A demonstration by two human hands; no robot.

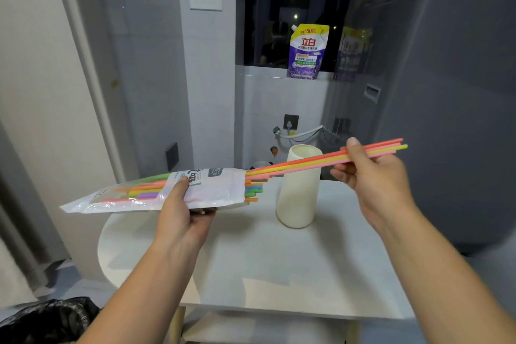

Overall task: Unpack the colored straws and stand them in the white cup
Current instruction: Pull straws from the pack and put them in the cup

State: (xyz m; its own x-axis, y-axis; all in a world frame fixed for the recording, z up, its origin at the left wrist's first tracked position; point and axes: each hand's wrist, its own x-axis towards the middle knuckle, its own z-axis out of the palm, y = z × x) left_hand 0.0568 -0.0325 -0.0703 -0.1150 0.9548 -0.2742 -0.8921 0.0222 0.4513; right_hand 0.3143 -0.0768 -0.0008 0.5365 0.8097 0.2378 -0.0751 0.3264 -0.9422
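My left hand (183, 212) grips a clear and white plastic straw bag (212, 190), held roughly level above the table with its open end pointing right. Several colored straws poke out of that opening. My right hand (371, 179) pinches three pulled straws (304, 163), orange, yellow and pink, near their far ends. Their other ends are still inside the bag mouth. These straws cross in front of the upper part of the tall white cup (300, 190), which stands upright on the table between my hands. I see no straws in the cup.
The cup stands on a small white table (279, 268). A grey washing machine (446, 92) is on the right, a purple detergent pouch (307, 50) on the window ledge behind. A black-lined trash bin (44, 321) sits low at the left.
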